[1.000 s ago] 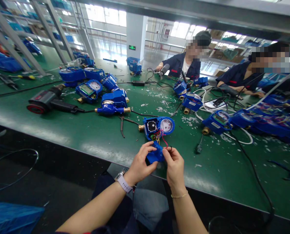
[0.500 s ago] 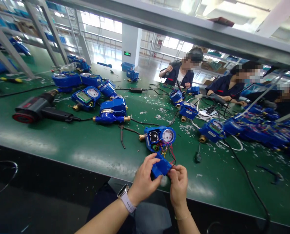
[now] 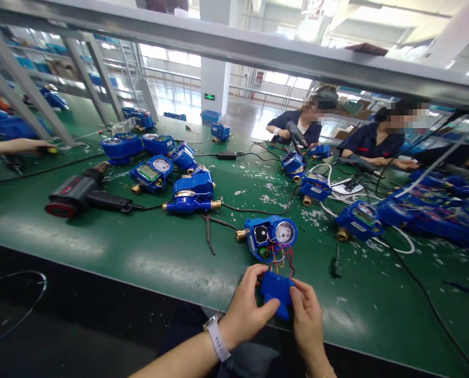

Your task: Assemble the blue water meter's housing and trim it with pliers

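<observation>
Between my two hands is a blue plastic cover (image 3: 277,290), near the front edge of the bench. My left hand (image 3: 250,302) grips its left side, fingers at the top corner and thumb across the lower part. My right hand (image 3: 307,312) pinches its right edge. Thin red, yellow and white wires (image 3: 284,254) run from the cover's far edge to an opened blue water meter (image 3: 271,236) just beyond. That meter has a round dial, a square black part and a brass fitting. The underside of the cover is hidden.
A heat gun (image 3: 80,195) lies at left, near several blue meters (image 3: 189,194). Pliers (image 3: 208,233) and a screwdriver (image 3: 337,262) rest on the green bench (image 3: 147,262). At far left a person's hand (image 3: 33,146) touches a yellow-handled tool. Co-workers (image 3: 301,123) sit opposite, one holding a heat gun.
The cover has turned flatter, and my right hand has shifted from the wires onto its right edge. Another person's hand has come in at far left. The view has shifted a little.
</observation>
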Demonstrator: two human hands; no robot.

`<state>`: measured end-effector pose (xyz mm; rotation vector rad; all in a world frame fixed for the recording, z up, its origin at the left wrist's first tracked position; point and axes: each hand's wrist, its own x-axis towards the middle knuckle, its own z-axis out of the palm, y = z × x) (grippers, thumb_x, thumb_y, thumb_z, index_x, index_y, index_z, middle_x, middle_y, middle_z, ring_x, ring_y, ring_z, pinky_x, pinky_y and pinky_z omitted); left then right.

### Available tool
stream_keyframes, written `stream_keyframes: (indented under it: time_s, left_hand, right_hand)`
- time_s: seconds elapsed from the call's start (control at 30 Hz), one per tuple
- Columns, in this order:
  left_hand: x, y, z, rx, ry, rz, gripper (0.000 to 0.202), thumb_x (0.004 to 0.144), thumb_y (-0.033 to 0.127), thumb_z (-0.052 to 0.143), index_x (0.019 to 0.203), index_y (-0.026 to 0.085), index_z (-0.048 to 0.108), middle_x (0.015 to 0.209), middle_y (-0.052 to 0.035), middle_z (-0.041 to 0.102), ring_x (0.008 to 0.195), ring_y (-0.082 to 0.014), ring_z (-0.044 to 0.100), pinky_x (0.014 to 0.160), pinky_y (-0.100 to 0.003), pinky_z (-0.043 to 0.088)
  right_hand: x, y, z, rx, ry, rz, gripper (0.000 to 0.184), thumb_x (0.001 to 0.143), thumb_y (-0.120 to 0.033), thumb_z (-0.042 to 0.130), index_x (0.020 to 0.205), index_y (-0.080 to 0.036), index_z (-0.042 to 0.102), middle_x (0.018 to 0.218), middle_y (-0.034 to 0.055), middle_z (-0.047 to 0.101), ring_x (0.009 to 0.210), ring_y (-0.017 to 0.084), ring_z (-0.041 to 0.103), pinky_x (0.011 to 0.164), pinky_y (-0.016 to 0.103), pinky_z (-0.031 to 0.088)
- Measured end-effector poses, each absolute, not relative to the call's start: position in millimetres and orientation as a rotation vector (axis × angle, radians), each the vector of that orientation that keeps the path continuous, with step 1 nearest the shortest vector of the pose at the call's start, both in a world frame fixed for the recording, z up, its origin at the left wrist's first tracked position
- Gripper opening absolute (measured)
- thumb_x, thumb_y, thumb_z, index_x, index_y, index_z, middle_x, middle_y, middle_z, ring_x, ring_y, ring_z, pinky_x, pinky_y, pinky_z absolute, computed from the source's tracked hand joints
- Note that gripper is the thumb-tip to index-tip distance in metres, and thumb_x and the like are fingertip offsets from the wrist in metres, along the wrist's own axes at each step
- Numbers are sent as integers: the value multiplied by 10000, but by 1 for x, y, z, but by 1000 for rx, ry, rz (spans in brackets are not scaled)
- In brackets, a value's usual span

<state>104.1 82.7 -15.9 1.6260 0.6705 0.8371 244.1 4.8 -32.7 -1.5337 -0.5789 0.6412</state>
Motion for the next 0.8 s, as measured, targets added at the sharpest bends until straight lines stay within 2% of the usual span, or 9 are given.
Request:
stream_keyframes:
  time_s: [0.13, 0.23, 0.37, 0.47, 0.57, 0.7, 0.8]
  left_hand:
    - [107, 86, -13, 1559, 688, 718, 529, 757, 192, 655, 1244, 201, 448, 1130, -77, 610, 966, -209, 598, 879, -363, 477]
    - [109, 90, -13, 1532, 686, 710, 444, 752, 210, 665, 1160, 191, 491, 1045, -55, 629, 888, -189, 606, 801, -322, 489]
    - [112, 95, -16, 1577, 721, 742, 301, 773, 231, 650, 1055, 196, 552, 955, -24, 640, 809, -167, 601, 716, -281, 478]
    - [114, 99, -17, 1620, 737, 752, 247, 782, 244, 649, 1022, 203, 603, 967, -30, 654, 839, -180, 610, 718, -285, 482]
    - [117, 101, -16, 1665, 744, 775, 209, 786, 245, 655, 991, 207, 650, 1001, -41, 658, 900, -198, 614, 764, -302, 483]
    - [118, 98, -10, 1704, 786, 764, 131, 823, 264, 624, 928, 195, 662, 935, -41, 666, 843, -191, 614, 730, -293, 478]
    - [105, 103, -3, 1851, 776, 713, 187, 836, 251, 611, 1019, 217, 627, 988, -36, 650, 860, -184, 609, 745, -290, 484]
  right_hand:
    - [240, 8, -34, -1495, -593, 603, 554, 745, -633, 697, 1009, -160, 579, 820, 83, 682, 726, 243, 657, 629, 332, 545]
    - [238, 10, -34, -1479, -621, 579, 539, 761, -614, 686, 1026, -153, 599, 877, 103, 690, 763, 254, 663, 655, 354, 554]
    - [236, 11, -35, -1487, -678, 539, 532, 704, -524, 776, 1052, -152, 625, 959, 112, 688, 859, 261, 659, 738, 364, 554]
    - [238, 10, -37, -1504, -722, 529, 494, 741, -519, 743, 1058, -149, 654, 953, 111, 696, 850, 265, 664, 738, 377, 560]
    - [242, 9, -38, -1537, -769, 511, 459, 794, -536, 675, 1049, -155, 700, 990, 116, 700, 899, 286, 660, 821, 425, 541]
    - [244, 8, -39, -1588, -808, 475, 456, 832, -547, 615, 1060, -168, 724, 1070, 124, 683, 986, 319, 639, 884, 461, 508]
    - [243, 7, -41, -1601, -832, 477, 456, 866, -536, 578, 1096, -167, 714, 1092, 128, 675, 973, 318, 644, 866, 463, 517]
